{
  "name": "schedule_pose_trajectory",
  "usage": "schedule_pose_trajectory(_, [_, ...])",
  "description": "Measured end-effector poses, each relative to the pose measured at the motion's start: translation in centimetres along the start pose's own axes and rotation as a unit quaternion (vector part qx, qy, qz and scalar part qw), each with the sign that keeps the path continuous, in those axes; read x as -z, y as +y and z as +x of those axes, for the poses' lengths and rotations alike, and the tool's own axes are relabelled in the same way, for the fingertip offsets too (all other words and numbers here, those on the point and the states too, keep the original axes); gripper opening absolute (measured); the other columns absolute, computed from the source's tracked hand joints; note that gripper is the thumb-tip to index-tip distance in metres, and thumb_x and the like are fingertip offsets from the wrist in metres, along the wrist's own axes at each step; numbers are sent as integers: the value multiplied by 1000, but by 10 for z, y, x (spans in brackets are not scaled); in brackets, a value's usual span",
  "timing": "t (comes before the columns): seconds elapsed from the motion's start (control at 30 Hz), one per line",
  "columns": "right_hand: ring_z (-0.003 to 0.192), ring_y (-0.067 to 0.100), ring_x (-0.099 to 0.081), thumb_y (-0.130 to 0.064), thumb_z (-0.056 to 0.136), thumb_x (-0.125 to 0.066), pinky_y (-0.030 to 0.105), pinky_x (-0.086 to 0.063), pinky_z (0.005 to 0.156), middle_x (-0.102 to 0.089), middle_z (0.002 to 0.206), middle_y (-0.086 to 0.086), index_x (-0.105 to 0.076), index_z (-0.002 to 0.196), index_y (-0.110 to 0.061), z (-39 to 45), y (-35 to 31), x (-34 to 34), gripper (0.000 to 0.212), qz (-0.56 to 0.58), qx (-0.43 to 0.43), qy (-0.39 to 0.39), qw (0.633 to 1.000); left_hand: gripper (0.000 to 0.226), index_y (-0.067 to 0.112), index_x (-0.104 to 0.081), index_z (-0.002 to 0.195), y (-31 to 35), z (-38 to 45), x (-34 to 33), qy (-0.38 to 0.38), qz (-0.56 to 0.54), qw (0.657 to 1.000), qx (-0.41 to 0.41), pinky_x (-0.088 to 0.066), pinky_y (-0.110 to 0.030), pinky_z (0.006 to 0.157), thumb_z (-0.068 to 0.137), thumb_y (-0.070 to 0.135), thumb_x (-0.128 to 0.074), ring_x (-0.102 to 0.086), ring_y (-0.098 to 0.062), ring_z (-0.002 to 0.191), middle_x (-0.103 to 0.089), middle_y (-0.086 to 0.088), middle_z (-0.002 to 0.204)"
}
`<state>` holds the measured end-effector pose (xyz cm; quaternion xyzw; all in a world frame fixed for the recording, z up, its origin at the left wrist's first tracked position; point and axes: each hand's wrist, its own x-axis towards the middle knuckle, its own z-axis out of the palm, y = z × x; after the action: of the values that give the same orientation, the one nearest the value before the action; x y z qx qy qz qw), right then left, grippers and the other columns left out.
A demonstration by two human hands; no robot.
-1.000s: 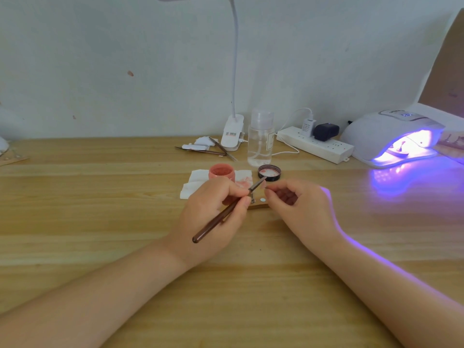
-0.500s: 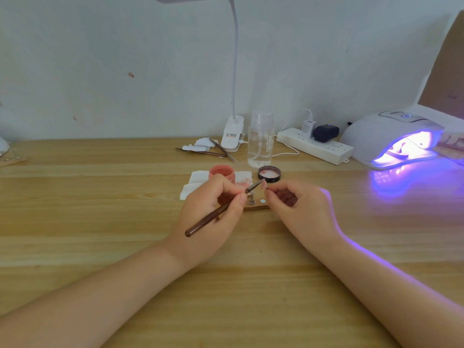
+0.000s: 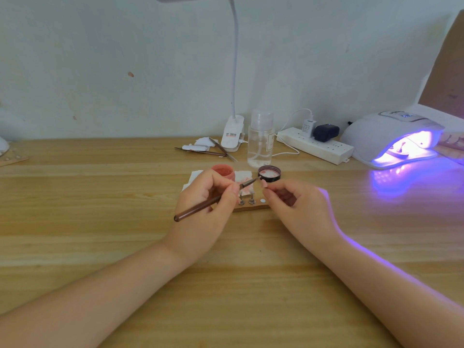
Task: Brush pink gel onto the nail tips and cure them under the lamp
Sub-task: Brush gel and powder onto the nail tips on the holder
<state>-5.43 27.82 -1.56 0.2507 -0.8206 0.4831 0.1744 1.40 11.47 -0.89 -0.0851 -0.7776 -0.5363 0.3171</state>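
**Pink gel on the brush tip, a short reach left of the pinched nail tip**

Pink gel is the material that matters here, and the brush (image 3: 216, 200) is gripped pen-fashion in the left hand (image 3: 203, 214), fingers curled round the brown handle. Its long axis is laid diagonally: the butt end is pointed toward the near left of the table (image 3: 100, 197), the bristle end toward the far right, just beside the rim of the open black lid (image 3: 269, 173) with gel in it.

A small pink nail tip (image 3: 264, 184) is pinched between thumb and forefinger of the right hand (image 3: 298, 207), the other fingers curled loosely under. It is held above the table, just to the right of the bristles and slightly nearer; a small gap is seen between them.

The coming stroke is judged to turn on that gap: the bristles must be carried rightward and slightly nearer, and the left hand is the one placed to close it.

A wooden holder (image 3: 251, 205) with two posts lies below, between the hands. The pink jar (image 3: 223, 172) stands behind the left hand. The lamp (image 3: 391, 139) is lit at the far right of the table, well apart from the nail tip.
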Motion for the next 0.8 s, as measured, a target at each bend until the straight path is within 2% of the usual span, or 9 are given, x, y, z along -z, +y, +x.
schedule_pose_trajectory(0.1, [68, 0, -61, -18, 85, -69, 6, -44, 63, -68, 68, -14, -75, 86, -19, 0, -1, 1, 6, 7, 1, -1, 1000, 15, 39, -60, 73, -1, -1, -1, -10, -10, 1000, 7, -46, -20, 78, 83, 29, -58, -61, -5, 91, -67, 18, 78])
schedule_pose_trajectory(0.2, [65, -5, -58, -16, 85, -69, 4, -42, 62, -66, 66, -16, -75, 86, -20, -1, -1, 1, 7, 20, -2, 0, 1000, 11, 28, -57, 70, -1, -2, 0, -21, -14, 1000, -12, -44, -22, 78, 80, 33, -59, -60, -2, 83, -65, 15, 70])
schedule_pose_trajectory(0.3, [63, -7, -57, -17, 85, -68, 3, -42, 62, -65, 65, -16, -75, 86, -20, -1, -1, 1, 7, 20, -3, -2, 1000, 12, 26, -56, 72, -1, -3, 1, -13, -26, 999, -33, -46, -23, 77, 81, 34, -54, -60, -1, 75, -64, 12, 67])
schedule_pose_trajectory(0.43, [65, -8, -58, -18, 85, -69, 3, -41, 62, -64, 65, -19, -75, 86, -20, -1, -1, 1, 7, 12, 6, -2, 1000, 17, 39, -60, 73, -1, 0, 0, 3, -24, 1000, -8, -46, -25, 79, 85, 27, -57, -61, -7, 89, -65, 16, 74])
schedule_pose_trajectory(0.5, [65, -8, -58, -17, 85, -69, 2, -41, 62, -64, 66, -19, -75, 86, -20, -1, 0, 1, 7, 14, 11, -1, 1000, 16, 37, -60, 74, -2, 0, -1, -4, -18, 1000, -4, -47, -23, 80, 85, 27, -57, -61, -8, 92, -66, 17, 75])
schedule_pose_trajectory(0.6, [63, -7, -57, -17, 85, -69, 3, -41, 61, -65, 65, -17, -75, 85, -21, -1, 1, 0, 7, 21, 9, 4, 1000, 13, 28, -57, 71, -2, -2, -1, -15, -23, 999, -17, -45, -16, 76, 84, 27, -59, -61, -3, 83, -65, 14, 70])
schedule_pose_trajectory(0.7, [60, -6, -56, -16, 85, -68, 4, -40, 60, -65, 64, -15, -74, 83, -21, 0, 3, -1, 8, 36, 0, -1, 999, 16, 17, -55, 73, -1, -3, 1, -19, -37, 998, -43, -45, -16, 70, 81, 32, -53, -58, -3, 68, -63, 9, 66])
schedule_pose_trajectory(0.8, [60, -8, -55, -17, 86, -67, 4, -38, 58, -63, 61, -18, -74, 83, -22, 1, 5, -2, 9, 44, -3, -15, 999, 12, 28, -55, 72, -1, -2, 2, 0, -40, 998, -38, -47, -19, 71, 82, 34, -52, -58, -5, 72, -63, 11, 69])
